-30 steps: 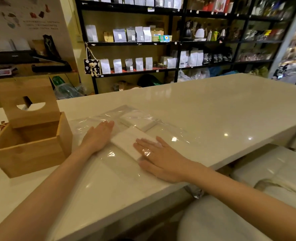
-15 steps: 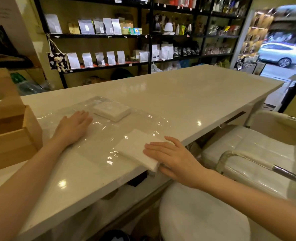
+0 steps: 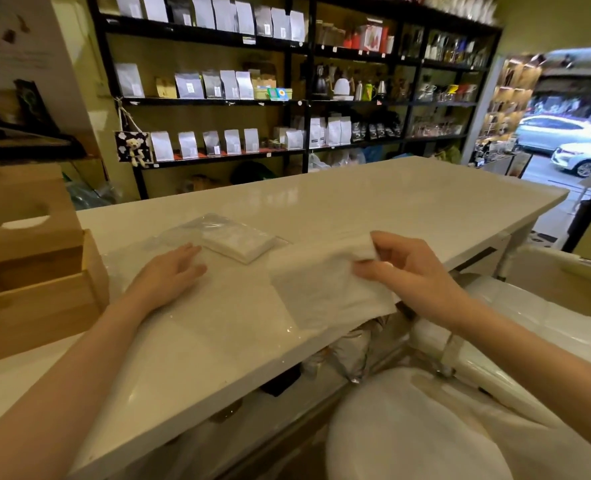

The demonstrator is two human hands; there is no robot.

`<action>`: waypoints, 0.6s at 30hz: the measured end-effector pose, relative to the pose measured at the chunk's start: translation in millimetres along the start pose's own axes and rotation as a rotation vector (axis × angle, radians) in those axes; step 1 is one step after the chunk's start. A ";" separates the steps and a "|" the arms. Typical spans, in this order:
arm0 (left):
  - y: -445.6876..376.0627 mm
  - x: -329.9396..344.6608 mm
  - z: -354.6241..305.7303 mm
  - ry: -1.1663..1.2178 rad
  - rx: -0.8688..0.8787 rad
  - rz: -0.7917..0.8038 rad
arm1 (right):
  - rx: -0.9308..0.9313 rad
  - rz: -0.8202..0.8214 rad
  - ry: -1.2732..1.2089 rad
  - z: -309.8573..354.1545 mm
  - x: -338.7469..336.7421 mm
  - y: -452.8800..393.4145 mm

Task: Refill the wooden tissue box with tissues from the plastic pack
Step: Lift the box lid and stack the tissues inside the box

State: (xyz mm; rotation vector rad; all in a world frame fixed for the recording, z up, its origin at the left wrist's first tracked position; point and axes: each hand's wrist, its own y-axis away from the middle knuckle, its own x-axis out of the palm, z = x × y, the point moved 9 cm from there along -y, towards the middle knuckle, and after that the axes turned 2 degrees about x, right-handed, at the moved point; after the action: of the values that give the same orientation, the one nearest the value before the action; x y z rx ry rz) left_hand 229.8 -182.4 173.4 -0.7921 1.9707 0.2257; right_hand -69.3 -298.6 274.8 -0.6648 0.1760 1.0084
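The open wooden tissue box stands at the left edge of the counter, its slotted lid tilted up behind it. A clear plastic pack lies flat on the counter with a stack of white tissues inside it. My left hand rests flat on the plastic, fingers apart, just left of that stack. My right hand pinches a second stack of white tissues by its right end, lifted slightly over the counter's near edge.
The white counter stretches far to the right. Black shelves with bags and kettles stand behind it. A white padded chair sits right of me, below the counter edge. An open doorway at the far right shows cars outside.
My right hand has drawn a tissue stack out of the pack toward the right and lifted its end off the counter. The left hand stays pressed on the plastic. My view has turned right.
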 end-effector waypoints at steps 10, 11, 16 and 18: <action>43.6 -31.3 -96.1 0.976 -0.018 0.249 | 0.222 -0.090 -0.249 -35.0 39.4 -82.6; 52.6 -19.5 -98.0 1.051 -0.093 0.389 | 0.207 -0.080 -0.254 -32.1 48.0 -90.4; 68.5 -5.3 -73.6 1.302 -0.389 0.520 | 0.008 0.020 -0.161 -0.1 87.9 -119.9; 68.8 -17.3 -62.7 1.444 -0.434 0.438 | -0.181 0.082 -0.011 22.4 103.1 -123.9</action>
State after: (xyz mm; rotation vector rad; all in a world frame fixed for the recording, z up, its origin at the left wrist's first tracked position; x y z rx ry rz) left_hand 148.1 -150.8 209.2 -0.8588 3.5558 0.4100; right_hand 85.1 -254.9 301.8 -0.8218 0.1042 1.1152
